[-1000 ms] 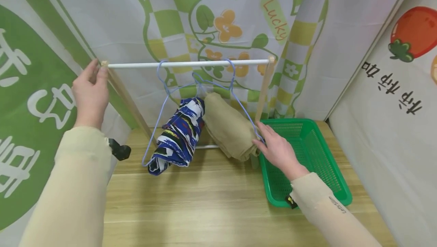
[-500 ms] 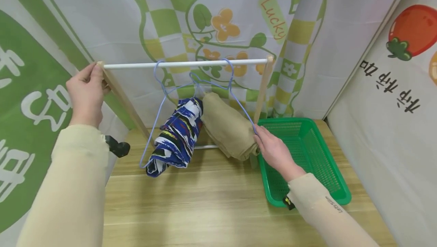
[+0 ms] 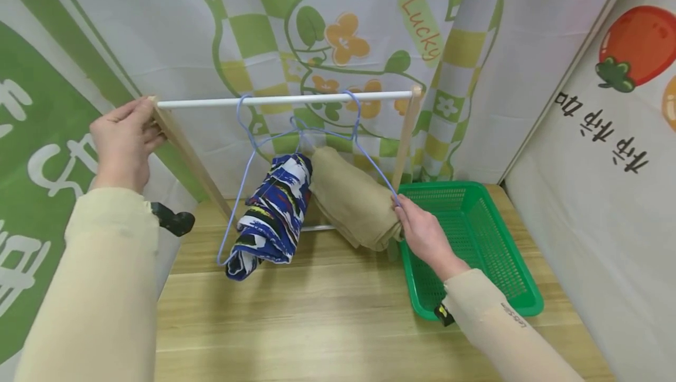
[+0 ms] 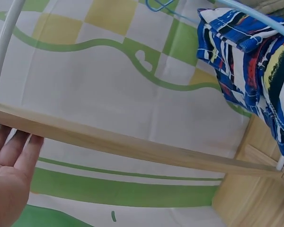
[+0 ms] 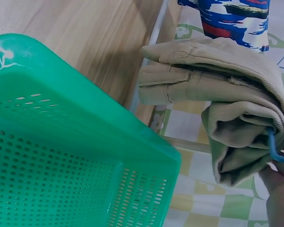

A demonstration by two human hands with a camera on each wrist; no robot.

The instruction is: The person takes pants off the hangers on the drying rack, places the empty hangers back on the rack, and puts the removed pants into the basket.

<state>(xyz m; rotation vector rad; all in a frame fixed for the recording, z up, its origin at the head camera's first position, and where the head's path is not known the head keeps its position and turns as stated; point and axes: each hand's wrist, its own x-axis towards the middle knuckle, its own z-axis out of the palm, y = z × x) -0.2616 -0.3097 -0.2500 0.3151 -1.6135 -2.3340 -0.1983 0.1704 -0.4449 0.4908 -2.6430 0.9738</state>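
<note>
— Checked green-and-white curtain (image 3: pixel 264 36) behind, wood-grain surface (image 3: pixel 296 329) below. What's furthest left?

— The left hand (image 3: pixel 121 144), pinching the top end of the left upright (image 4: pixel 132 149) of the clothes rack (image 3: pixel 406 141). Presumably that steadies the frame, well apart from the clothes.

— And next along?

— One blue printed garment (image 3: pixel 277 206), folded into a bundle on the left hanger (image 4: pixel 256 15), which hooks over the white rod (image 3: pixel 200 102). The rod runs left to right, but the bundle's long axis slants from near the middle down to the lower left, towards the person.

— So the khaki garment (image 3: pixel 356 200) mirrors it?

— Roughly. It hangs from the right hanger (image 5: pixel 273 147), also on the rod, and slopes down rightwards; the two bundles make an upturned V, close together at the top.

— Who holds that side?

— The right hand (image 3: pixel 422 229) grips the hanger's lower right corner, just beside the khaki cloth. I'd guess that hold governs how the hanger turns.

— And the green basket (image 3: pixel 475 241)?

— On the surface at the right, beside the rack, its long sides running from the curtain towards the person. Perhaps it's kept within the right hand's reach.
</note>
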